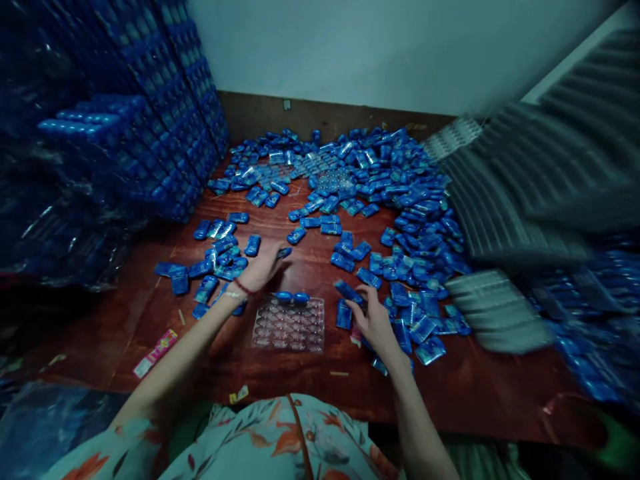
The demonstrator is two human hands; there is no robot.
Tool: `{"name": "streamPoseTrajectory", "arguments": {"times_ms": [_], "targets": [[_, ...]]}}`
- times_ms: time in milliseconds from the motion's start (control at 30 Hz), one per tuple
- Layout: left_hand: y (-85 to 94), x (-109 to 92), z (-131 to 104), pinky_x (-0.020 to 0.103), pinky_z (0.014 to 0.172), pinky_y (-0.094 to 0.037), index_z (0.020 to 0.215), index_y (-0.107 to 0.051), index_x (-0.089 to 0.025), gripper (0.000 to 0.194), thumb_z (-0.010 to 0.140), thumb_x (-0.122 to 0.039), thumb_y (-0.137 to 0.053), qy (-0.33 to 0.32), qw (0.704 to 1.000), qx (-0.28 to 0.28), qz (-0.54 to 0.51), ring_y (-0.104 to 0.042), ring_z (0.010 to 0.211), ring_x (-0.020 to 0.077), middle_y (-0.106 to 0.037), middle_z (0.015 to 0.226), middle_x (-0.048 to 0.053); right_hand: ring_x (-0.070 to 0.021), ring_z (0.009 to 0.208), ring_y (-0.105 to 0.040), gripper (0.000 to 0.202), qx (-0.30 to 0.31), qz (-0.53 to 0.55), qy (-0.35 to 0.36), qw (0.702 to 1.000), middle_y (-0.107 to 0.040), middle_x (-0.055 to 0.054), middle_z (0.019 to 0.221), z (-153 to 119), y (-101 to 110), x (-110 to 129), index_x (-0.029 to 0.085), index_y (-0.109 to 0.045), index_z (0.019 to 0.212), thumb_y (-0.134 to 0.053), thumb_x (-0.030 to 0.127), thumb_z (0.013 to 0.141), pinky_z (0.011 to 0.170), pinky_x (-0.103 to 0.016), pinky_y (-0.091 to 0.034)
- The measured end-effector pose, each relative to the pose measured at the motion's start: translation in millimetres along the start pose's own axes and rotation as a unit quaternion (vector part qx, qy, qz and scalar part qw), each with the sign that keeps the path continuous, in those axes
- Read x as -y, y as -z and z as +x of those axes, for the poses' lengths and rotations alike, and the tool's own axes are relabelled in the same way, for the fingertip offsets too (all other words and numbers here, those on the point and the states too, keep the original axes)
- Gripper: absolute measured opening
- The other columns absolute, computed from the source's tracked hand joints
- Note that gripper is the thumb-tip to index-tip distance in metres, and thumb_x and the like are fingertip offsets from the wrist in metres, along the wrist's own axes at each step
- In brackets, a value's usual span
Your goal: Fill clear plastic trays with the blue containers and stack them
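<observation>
A clear plastic tray [289,327] with rows of small cups lies on the reddish table in front of me. Two blue packets [293,297] sit side by side along its far edge. My left hand [267,267], with a red bracelet at the wrist, is beyond the tray's far left corner and pinches a small blue packet [285,253]. To the right of the tray, my right hand [367,312] grips another blue packet [347,291] between thumb and fingers. Below that, one blue packet [343,315] lies flat on the table.
Many loose blue packets [415,200] heap up at the back and right, with clear trays [333,180] among them. Tall stacks of filled blue trays [170,133] rise at left. Stacked empty trays [505,193] lean at right. A pink wrapper [156,353] lies near the front left.
</observation>
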State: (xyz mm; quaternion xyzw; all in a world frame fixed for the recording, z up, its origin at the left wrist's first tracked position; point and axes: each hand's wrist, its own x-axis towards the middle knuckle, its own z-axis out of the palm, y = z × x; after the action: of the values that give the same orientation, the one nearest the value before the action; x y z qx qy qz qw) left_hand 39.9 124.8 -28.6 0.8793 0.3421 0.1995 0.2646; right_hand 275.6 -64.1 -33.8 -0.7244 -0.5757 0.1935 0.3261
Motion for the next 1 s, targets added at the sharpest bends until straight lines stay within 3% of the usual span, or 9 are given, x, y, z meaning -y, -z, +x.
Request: {"name": "streamPoseTrajectory", "arguments": {"times_ms": [67,133,233,300,400,467,600,733,1000], "targets": [[17.9,-3.0,-42.9,0.033,0.078,-0.049,0.118,-0.042,-0.015,0.032,0.091,-0.03,-0.041,0.069,0.996,-0.047,-0.016,-0.06,0.089,0.0194,-0.059,0.101,0.009,-0.0173,0.073,-0.061,0.022,0.043,0.049,0.013,0.998,-0.063,-0.004,0.089,-16.0,-1.0,11.7,0.021,-0.053,0.103,-0.053,0.035,0.085,0.064,-0.028,-0.049],[26.8,-12.6,-83.3,0.034,0.08,-0.049,0.107,-0.05,-0.017,0.022,0.09,-0.031,-0.043,0.094,0.994,-0.062,-0.009,-0.059,0.089,0.0187,-0.057,0.097,0.007,-0.0167,0.074,-0.061,0.017,0.049,0.066,0.041,0.996,-0.063,-0.004,0.088,-25.2,-10.2,24.5,0.021,-0.056,0.098,-0.053,0.033,0.086,0.067,-0.028,-0.05],[18.3,-32.7,-123.7,0.034,0.083,-0.049,0.1,-0.058,-0.02,0.016,0.088,-0.026,-0.048,0.092,0.992,-0.084,0.003,-0.056,0.095,0.0186,-0.052,0.102,0.007,-0.0189,0.094,-0.059,0.021,0.024,0.066,0.095,0.993,-0.062,-0.006,0.1,-25.0,-31.1,39.1,0.022,-0.055,0.109,-0.046,0.023,0.09,0.083,-0.033,-0.049],[3.0,-44.6,-133.9,0.034,0.085,-0.05,0.112,-0.056,-0.023,0.027,0.088,-0.019,-0.046,0.096,0.991,-0.091,-0.005,-0.056,0.098,0.0184,-0.051,0.106,0.007,-0.0194,0.102,-0.057,0.029,0.027,0.049,0.129,0.99,-0.06,-0.008,0.107,-19.5,-42.1,43.8,0.022,-0.051,0.118,-0.043,0.017,0.09,0.089,-0.036,-0.048],[-18.2,-53.6,-131.1,0.036,0.088,-0.05,0.129,-0.043,-0.024,0.043,0.087,-0.014,-0.044,0.076,0.991,-0.111,-0.023,-0.056,0.103,0.0191,-0.055,0.111,0.008,-0.0207,0.1,-0.057,0.035,0.05,-0.021,0.19,0.98,-0.06,-0.01,0.105,-11.2,-47.9,46.1,0.019,-0.051,0.119,-0.039,0.009,0.088,0.087,-0.038,-0.049],[-25.9,-53.3,-124.5,0.037,0.088,-0.05,0.127,-0.043,-0.023,0.04,0.088,-0.013,-0.043,0.048,0.99,-0.131,-0.022,-0.057,0.102,0.0193,-0.058,0.109,0.008,-0.0212,0.098,-0.057,0.038,0.079,-0.078,0.226,0.968,-0.06,-0.011,0.101,-7.2,-45.8,47.4,0.018,-0.053,0.116,-0.037,0.003,0.085,0.084,-0.038,-0.05],[-31.2,-42.4,-113.8,0.036,0.088,-0.051,0.12,-0.049,-0.021,0.033,0.089,-0.012,-0.042,-0.04,0.993,-0.114,-0.01,-0.057,0.102,0.0182,-0.059,0.109,0.009,-0.0199,0.095,-0.055,0.042,0.132,-0.138,0.254,0.948,-0.058,-0.01,0.101,0.2,-40.3,53.5,0.017,-0.055,0.115,-0.037,-0.001,0.081,0.081,-0.034,-0.05],[-30.6,-30.7,-107.0,0.033,0.083,-0.052,0.12,-0.048,-0.019,0.031,0.091,-0.011,-0.04,-0.131,0.987,-0.094,0.003,-0.057,0.099,0.0163,-0.059,0.106,0.01,-0.018,0.09,-0.055,0.039,0.151,-0.131,0.253,0.946,-0.058,-0.008,0.1,7.4,-42.9,56.8,0.019,-0.057,0.112,-0.04,0.001,0.082,0.077,-0.031,-0.049],[-8.5,-37.5,-94.3,0.035,0.079,-0.053,0.106,-0.056,-0.014,0.025,0.093,-0.016,-0.035,-0.163,0.981,0.054,0.094,-0.054,0.094,0.0187,-0.059,0.1,0.011,-0.0174,0.084,-0.052,0.037,0.094,-0.109,0.24,0.96,-0.057,-0.007,0.092,-0.1,-55.2,51.9,0.02,-0.058,0.115,-0.04,0.005,0.086,0.074,-0.03,-0.045]]}}
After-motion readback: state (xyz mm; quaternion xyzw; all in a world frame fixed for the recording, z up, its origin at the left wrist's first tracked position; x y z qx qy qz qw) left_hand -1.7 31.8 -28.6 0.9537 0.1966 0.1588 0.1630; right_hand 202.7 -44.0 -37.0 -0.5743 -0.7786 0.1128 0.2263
